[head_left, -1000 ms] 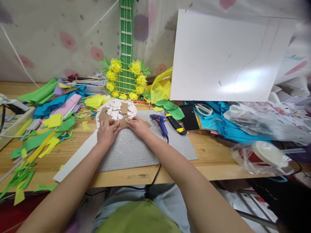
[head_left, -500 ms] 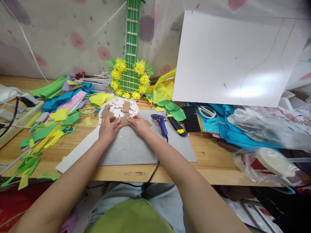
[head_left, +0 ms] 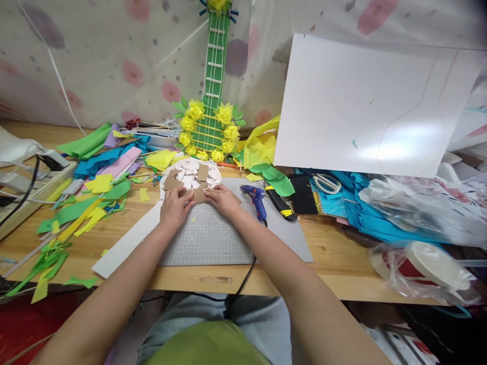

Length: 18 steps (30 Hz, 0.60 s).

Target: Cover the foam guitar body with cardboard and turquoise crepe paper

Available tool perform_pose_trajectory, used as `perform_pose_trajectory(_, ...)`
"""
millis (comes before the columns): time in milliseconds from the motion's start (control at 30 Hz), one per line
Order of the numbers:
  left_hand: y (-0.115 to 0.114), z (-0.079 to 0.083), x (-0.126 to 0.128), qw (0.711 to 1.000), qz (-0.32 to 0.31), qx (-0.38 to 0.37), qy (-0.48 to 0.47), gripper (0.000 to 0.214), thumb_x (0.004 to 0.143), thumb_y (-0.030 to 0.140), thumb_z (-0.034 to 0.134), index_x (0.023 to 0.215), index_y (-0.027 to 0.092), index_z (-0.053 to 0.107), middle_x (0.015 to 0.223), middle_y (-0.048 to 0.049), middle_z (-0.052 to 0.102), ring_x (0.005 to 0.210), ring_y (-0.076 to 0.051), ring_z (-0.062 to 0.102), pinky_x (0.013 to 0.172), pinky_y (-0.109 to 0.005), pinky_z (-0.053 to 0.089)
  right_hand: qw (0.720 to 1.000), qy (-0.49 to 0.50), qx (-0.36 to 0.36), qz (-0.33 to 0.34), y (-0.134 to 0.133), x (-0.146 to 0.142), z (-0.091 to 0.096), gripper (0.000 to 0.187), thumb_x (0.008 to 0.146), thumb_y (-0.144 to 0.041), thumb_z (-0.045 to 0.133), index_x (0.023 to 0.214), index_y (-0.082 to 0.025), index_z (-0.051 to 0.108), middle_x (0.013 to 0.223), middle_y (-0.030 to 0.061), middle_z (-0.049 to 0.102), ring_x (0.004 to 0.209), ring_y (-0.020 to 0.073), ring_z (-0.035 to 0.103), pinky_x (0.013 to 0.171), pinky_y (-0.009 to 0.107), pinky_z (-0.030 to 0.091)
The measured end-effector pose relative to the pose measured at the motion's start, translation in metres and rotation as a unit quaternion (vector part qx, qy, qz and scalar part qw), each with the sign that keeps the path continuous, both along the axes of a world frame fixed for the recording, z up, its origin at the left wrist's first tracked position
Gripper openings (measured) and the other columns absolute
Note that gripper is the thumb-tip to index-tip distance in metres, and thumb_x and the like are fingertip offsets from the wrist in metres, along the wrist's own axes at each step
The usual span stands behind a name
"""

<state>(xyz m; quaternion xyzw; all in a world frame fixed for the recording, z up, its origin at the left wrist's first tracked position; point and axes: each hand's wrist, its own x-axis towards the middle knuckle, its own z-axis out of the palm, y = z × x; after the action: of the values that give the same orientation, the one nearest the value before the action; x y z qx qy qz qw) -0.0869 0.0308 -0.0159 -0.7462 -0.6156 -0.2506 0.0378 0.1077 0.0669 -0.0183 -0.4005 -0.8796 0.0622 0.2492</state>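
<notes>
My left hand (head_left: 175, 207) and my right hand (head_left: 223, 199) meet at the far end of a grey cutting mat (head_left: 213, 235). Between their fingertips lies a brown cardboard piece (head_left: 197, 195), and both hands pinch or press it. Just beyond it sits a round white disc (head_left: 191, 174) covered with white scraps and a few brown cardboard pieces. A blue glue gun (head_left: 256, 198) lies on the mat right of my right hand.
Green, yellow and blue paper scraps (head_left: 81, 203) litter the wooden table at left. A green paper guitar with yellow flowers (head_left: 211, 126) leans on the wall. A white board (head_left: 373, 106), a utility knife (head_left: 280, 204), a phone (head_left: 302, 193), scissors (head_left: 324, 182) and plastic bags (head_left: 422, 263) sit at right.
My hands stay on the cardboard piece. The view has tilted and shifted slightly, so everything sits a little lower and further right in the picture.
</notes>
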Motion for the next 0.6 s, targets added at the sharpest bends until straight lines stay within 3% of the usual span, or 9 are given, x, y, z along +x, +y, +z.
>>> perform_pose_trajectory(600, -0.0025, -0.0023, 0.0001, 1.000, -0.011, 0.012, 0.022, 0.030, 0.081, 0.035, 0.058, 0.109, 0.027, 0.067, 0.118, -0.0100, 0.052, 0.108, -0.027, 0.044, 0.092, -0.039, 0.043, 0.996, -0.063, 0.052, 0.022, 0.0023, 0.0011, 0.0032, 0.029, 0.091, -0.029, 0.045, 0.108, -0.015, 0.064, 0.108, 0.0073, 0.067, 0.094, 0.0164, 0.056, 0.087, 0.028, 0.044)
